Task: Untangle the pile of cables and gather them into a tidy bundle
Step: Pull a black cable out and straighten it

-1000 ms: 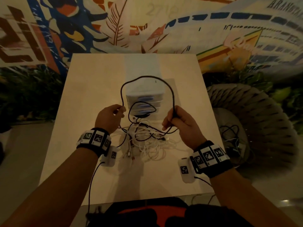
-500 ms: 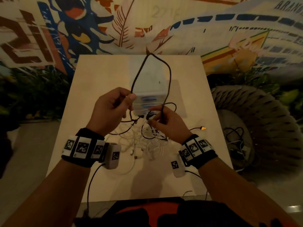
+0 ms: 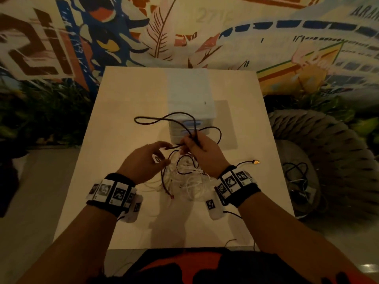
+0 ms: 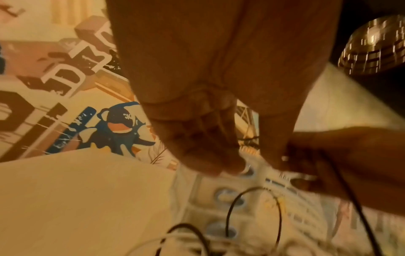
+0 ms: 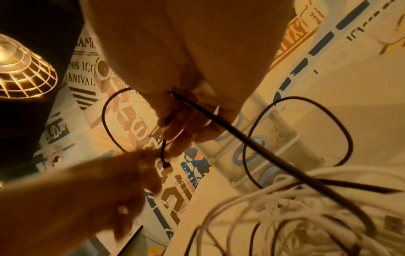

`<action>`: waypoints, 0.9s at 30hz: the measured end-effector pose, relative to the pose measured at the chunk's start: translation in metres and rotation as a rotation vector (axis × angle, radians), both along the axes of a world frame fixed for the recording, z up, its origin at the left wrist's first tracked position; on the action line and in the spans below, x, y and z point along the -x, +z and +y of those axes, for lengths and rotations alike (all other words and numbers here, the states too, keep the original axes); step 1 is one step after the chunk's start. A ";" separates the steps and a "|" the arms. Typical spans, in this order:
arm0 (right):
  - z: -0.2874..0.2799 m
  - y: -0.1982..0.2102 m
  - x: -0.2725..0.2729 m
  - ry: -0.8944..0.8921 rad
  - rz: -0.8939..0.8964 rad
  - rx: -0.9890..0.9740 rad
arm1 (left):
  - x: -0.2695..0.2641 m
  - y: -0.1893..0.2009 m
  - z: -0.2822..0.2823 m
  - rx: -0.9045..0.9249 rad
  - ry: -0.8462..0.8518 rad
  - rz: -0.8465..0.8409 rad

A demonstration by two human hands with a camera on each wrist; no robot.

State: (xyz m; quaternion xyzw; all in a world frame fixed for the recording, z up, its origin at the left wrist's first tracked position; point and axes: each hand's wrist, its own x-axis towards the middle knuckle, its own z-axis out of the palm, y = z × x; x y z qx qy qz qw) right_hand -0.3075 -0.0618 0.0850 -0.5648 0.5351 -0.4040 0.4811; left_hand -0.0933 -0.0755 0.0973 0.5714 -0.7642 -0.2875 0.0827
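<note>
On the pale table [image 3: 123, 99] lies a tangle of white cables [image 3: 190, 181] [image 5: 285, 199] with dark ones running through it. My right hand [image 3: 196, 147] [image 5: 186, 124] grips a black cable [image 3: 135, 120] [image 5: 241, 137] above the pile. Its loops sag left and right over the table. The cable's plug end [image 5: 167, 167] hangs from that hand. My left hand [image 3: 151, 160] [image 4: 208, 147] [image 5: 131, 173] hovers just left of it. Its fingers are loosely spread and its fingertips are beside the plug. I see nothing held in it.
A small white drawer unit [image 3: 190, 95] stands just behind the hands. A cable end with a gold plug [image 3: 256, 161] lies on the table to the right. A woven basket chair [image 3: 328, 150] with more cables [image 3: 297, 175] sits beyond the table's right edge.
The left hand has let go of the black cable and dropped lower. The tall loop has fallen and now sags to the left. The right hand has gathered the cable's strands.
</note>
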 end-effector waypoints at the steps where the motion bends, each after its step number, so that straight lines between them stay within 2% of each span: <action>1: 0.001 0.000 0.001 0.003 -0.015 -0.007 | -0.002 -0.006 0.003 -0.021 0.010 0.020; 4: 0.002 0.000 0.005 0.036 -0.057 -0.007 | 0.001 -0.009 0.006 0.002 0.059 0.155; 8: 0.001 0.006 0.015 0.010 -0.148 -0.031 | 0.009 0.003 -0.001 0.124 0.017 0.096; 10: -0.001 0.005 0.027 -0.022 -0.111 -0.031 | 0.008 0.009 -0.004 0.183 0.040 0.160; 13: 0.001 -0.002 0.051 -0.041 -0.007 -0.022 | 0.001 0.019 -0.009 0.200 0.221 0.346; 15: 0.005 -0.001 0.066 -0.066 -0.043 -0.068 | -0.005 0.026 -0.011 0.177 0.360 0.499; 17: 0.011 0.006 0.072 -0.077 -0.135 -0.134 | -0.007 0.033 -0.012 0.129 0.412 0.605; 19: 0.014 0.016 0.071 -0.056 -0.200 -0.178 | -0.001 0.038 -0.009 0.066 0.327 0.586; 21: 0.011 0.022 0.064 -0.026 -0.215 -0.182 | 0.015 0.040 -0.002 0.001 0.171 0.462; 22: 0.008 0.024 0.059 -0.014 -0.172 -0.148 | 0.025 0.040 0.003 -0.035 0.095 0.403; 24: 0.004 0.027 0.049 0.028 0.045 -0.005 | 0.045 0.035 0.011 -0.111 -0.020 0.347; 26: 0.003 0.028 0.040 0.087 0.201 0.107 | 0.060 0.024 0.017 -0.141 -0.065 0.380; 27: 0.003 0.028 0.038 0.107 0.200 0.119 | 0.064 0.019 0.019 -0.128 -0.065 0.397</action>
